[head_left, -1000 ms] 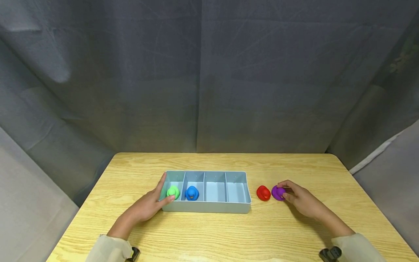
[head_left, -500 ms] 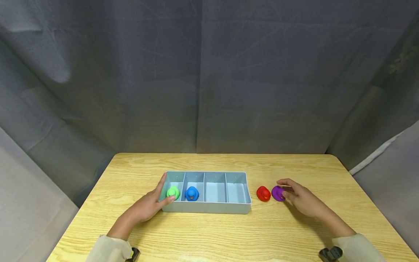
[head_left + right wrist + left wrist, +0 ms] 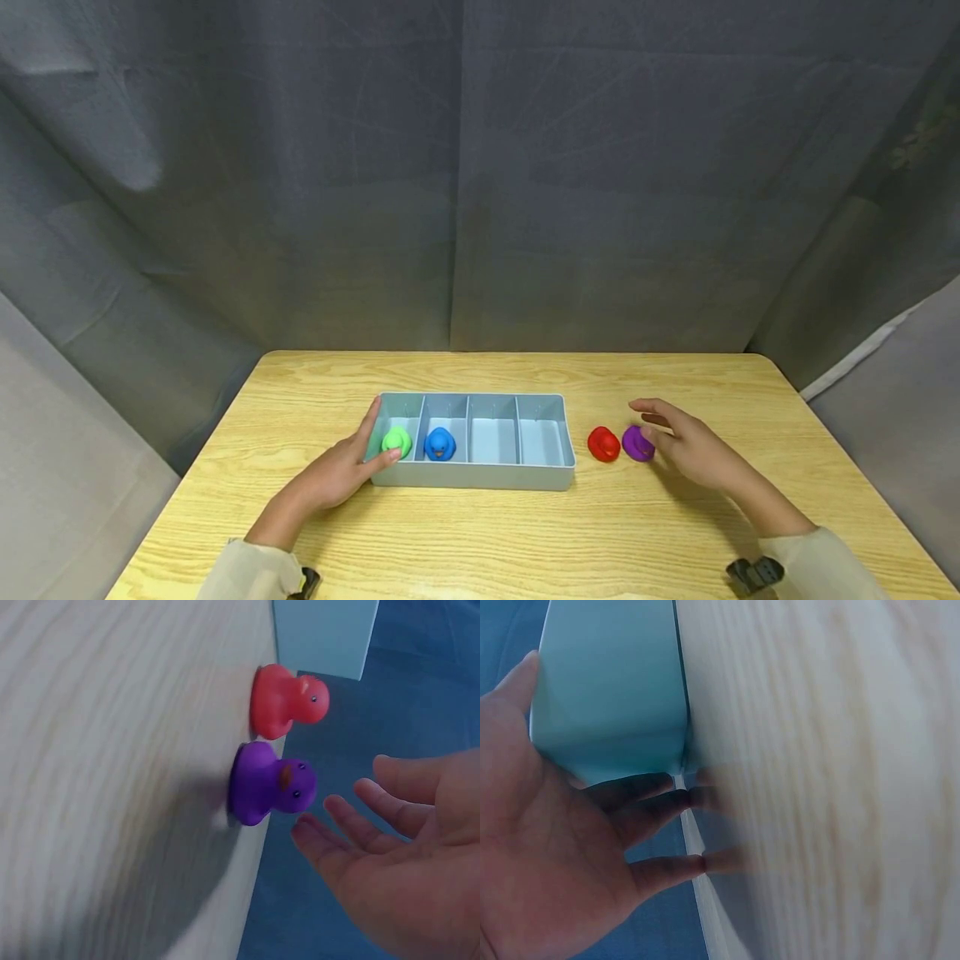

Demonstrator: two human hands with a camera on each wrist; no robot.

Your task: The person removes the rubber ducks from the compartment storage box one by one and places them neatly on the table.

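Observation:
My left hand [image 3: 337, 472] holds the left end of a pale blue divided box [image 3: 480, 476], thumb over the front rim and index finger along the end wall. In the left wrist view its other fingers [image 3: 667, 870] are spread, tips on the table. Inside the box a green rubber duck [image 3: 397, 442] sits in the leftmost compartment, a blue one in the compartment beside it. My right hand [image 3: 693, 450] is above a purple rubber duck [image 3: 638, 443]; the right wrist view shows its fingers loosely extended and apart from that duck. A red rubber duck [image 3: 603, 443] stands just left of the purple one.
The box's two right compartments have nothing in them. A wooden table [image 3: 480, 550] carries everything, its far edge before a dark grey curtain [image 3: 480, 183]. Between the box's right end and the purple duck stands the red duck.
My right hand's fingers have come off the purple duck, spread and lifted slightly up and back. The purple duck stays in place beside the red one. My left hand and the box have not moved.

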